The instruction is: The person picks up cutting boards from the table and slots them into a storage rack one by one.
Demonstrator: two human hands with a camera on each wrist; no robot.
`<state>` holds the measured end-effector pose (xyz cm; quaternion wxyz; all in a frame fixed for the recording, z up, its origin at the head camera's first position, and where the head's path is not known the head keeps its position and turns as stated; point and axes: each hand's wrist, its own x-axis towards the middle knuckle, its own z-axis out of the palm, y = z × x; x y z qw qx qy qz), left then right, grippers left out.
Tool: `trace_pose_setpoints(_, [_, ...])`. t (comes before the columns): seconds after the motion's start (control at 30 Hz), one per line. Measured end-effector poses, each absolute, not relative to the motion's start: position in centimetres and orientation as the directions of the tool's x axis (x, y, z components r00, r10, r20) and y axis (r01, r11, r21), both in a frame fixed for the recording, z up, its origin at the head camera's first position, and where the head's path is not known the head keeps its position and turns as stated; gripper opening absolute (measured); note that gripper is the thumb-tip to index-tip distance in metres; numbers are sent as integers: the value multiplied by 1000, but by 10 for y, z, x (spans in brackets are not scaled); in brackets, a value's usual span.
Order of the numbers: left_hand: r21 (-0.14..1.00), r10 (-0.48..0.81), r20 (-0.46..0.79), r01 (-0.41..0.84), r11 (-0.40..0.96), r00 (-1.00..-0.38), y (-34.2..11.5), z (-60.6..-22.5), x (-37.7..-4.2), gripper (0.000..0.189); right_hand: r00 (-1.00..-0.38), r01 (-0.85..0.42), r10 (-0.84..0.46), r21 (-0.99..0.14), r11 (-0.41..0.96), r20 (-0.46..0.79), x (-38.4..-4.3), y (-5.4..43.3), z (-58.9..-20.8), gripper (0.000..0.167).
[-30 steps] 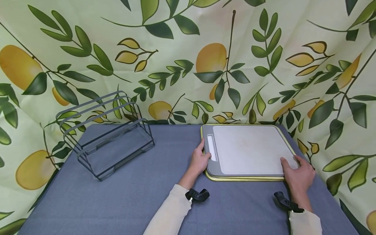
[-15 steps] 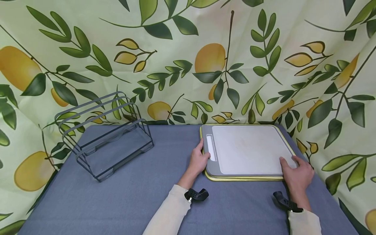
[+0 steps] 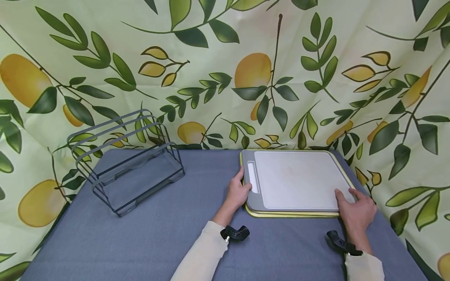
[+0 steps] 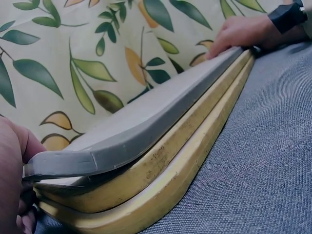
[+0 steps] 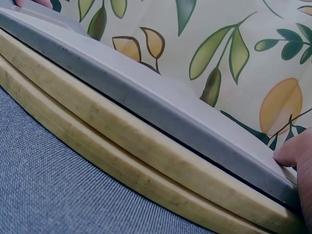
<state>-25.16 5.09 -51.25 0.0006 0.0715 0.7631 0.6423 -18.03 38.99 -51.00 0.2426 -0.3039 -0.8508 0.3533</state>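
A grey-rimmed cutting board (image 3: 299,179) with a pale top and a handle slot lies uppermost in a stack at the table's right. Beneath it are two yellow-edged cutting boards (image 4: 170,190). My left hand (image 3: 238,191) grips the grey board's left edge, thumb on top by the slot. A narrow dark gap shows under the grey board's near-left corner in the left wrist view. My right hand (image 3: 358,208) holds the right edge near the front corner, thumb on the pale top; its other fingers are mostly hidden beyond the edge.
A dark wire rack (image 3: 137,168) with upright loops stands at the table's left. The blue-grey cloth-covered table (image 3: 158,238) ends at the back against a curtain (image 3: 211,58) printed with leaves and fruit, which also runs down the right side.
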Motion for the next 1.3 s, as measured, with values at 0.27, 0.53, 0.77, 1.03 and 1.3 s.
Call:
trace_pose_setpoints(0.27, [987,88,92,103,126,-992,51,-515,-253,81,-690,326,691,-758,564,217,-180,389,-512,57])
trace_pose_setpoints(0.53, [988,75,101,108,107,-992,51,-517,-254,81,-681,291,688,-768,570,252,-177,385,-512,52])
trace_pose_setpoints(0.77, [983,88,119,130,126,-989,49,-517,-256,79,-675,285,690,-770,571,262,-178,383,-513,50])
trace_pose_setpoints(1.03, [989,89,109,117,93,-990,48,-519,-256,79,-676,282,683,-758,588,278,-178,384,-516,49])
trace_pose_setpoints(1.3, [993,40,84,81,-87,-996,43,-521,-261,81,-671,215,633,-716,664,386,-181,380,-515,42])
